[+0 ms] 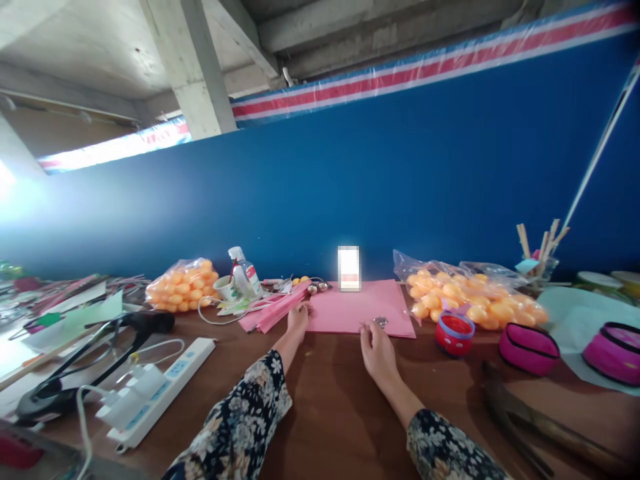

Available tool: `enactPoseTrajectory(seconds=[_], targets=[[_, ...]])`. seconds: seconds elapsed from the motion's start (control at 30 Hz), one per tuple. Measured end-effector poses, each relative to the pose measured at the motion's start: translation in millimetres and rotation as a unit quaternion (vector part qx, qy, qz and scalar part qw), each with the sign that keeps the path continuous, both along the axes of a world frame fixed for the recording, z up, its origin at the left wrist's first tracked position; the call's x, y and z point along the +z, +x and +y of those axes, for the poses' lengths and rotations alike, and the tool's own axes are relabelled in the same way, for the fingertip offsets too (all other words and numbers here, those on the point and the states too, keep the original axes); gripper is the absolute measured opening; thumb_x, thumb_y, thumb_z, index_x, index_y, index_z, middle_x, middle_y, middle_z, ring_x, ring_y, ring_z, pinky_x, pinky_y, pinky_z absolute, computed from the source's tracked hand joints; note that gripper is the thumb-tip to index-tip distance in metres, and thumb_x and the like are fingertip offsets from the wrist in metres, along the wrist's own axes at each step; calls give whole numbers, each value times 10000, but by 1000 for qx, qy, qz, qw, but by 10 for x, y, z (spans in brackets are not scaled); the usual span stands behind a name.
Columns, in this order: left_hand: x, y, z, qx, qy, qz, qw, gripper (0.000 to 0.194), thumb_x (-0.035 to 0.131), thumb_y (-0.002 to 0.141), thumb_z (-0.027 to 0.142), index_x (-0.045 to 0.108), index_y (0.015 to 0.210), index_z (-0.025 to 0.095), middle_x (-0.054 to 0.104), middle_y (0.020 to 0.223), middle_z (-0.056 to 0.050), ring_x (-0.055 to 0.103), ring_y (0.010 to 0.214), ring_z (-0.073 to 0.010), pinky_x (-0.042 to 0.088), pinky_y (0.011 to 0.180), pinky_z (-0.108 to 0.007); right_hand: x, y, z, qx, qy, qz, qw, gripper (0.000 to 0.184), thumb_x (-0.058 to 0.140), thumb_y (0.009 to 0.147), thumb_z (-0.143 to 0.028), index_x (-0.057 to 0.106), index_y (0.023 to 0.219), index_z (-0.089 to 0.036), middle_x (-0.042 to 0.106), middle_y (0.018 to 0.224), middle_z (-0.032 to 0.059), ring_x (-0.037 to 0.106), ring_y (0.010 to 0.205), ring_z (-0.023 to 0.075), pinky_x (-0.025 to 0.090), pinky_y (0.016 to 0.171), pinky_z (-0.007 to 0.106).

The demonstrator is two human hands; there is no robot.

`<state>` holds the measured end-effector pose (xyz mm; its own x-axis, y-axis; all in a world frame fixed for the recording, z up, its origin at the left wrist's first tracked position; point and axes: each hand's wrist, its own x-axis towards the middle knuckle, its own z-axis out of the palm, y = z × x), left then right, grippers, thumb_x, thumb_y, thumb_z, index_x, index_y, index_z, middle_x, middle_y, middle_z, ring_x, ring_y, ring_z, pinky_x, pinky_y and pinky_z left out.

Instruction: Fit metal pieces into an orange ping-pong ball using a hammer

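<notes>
A stack of pink paper lies flat on the brown table against the blue wall. My left hand is at its left edge, fingers closed at the paper, beside a bundle of folded pink strips. At the front edge of the stack is my right hand, its fingers bent together; whatever is between them is too small to make out. Just beyond those fingertips, a small shiny metal item rests on the paper. Two silvery bells sit near the stack's back left corner.
Bags of orange balls stand left and right. A red cup-shaped piece and magenta fabric pieces lie right, near a curved dark tool. Leftward are a power strip, a bottle and a paper cup.
</notes>
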<state>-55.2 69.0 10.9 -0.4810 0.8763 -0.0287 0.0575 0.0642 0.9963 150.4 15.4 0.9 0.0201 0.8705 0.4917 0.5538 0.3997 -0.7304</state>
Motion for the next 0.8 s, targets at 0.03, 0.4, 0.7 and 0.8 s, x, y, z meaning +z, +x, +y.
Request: enactPoseTrajectory(seconds=[0.03, 0.4, 0.7, 0.8], targets=[[-31, 8, -23, -1, 9, 28, 1000, 232, 430, 826, 242, 564, 974, 124, 608, 922, -73, 588, 791, -155, 464, 706, -303, -2, 3, -4, -2, -1, -4, 1000, 237, 352, 825, -273, 556, 897, -176, 633, 911, 83, 585, 848, 209, 444, 759, 328], [-54, 26, -70, -15, 21, 260, 965, 201, 445, 754, 161, 624, 845, 155, 659, 776, -61, 607, 737, -176, 423, 713, -278, -24, 13, -30, -7, 2, -26, 1000, 243, 354, 814, -265, 557, 907, -170, 642, 907, 85, 596, 833, 206, 447, 742, 319], [77, -43, 37, -22, 2, 335, 942, 160, 500, 707, 139, 643, 780, 146, 659, 719, -69, 595, 706, -195, 416, 685, -284, -31, -10, -18, 0, 13, -32, 999, 229, 367, 812, -249, 562, 899, -165, 645, 882, 91, 598, 809, 206, 454, 708, 307], [173, -117, 121, -15, 15, 366, 930, 173, 489, 722, 142, 640, 804, 161, 654, 849, -88, 579, 797, -212, 398, 744, -305, -19, -39, -32, -2, 35, -48, 998, 224, 368, 819, -238, 560, 910, -167, 641, 882, 94, 580, 830, 216, 449, 724, 318]])
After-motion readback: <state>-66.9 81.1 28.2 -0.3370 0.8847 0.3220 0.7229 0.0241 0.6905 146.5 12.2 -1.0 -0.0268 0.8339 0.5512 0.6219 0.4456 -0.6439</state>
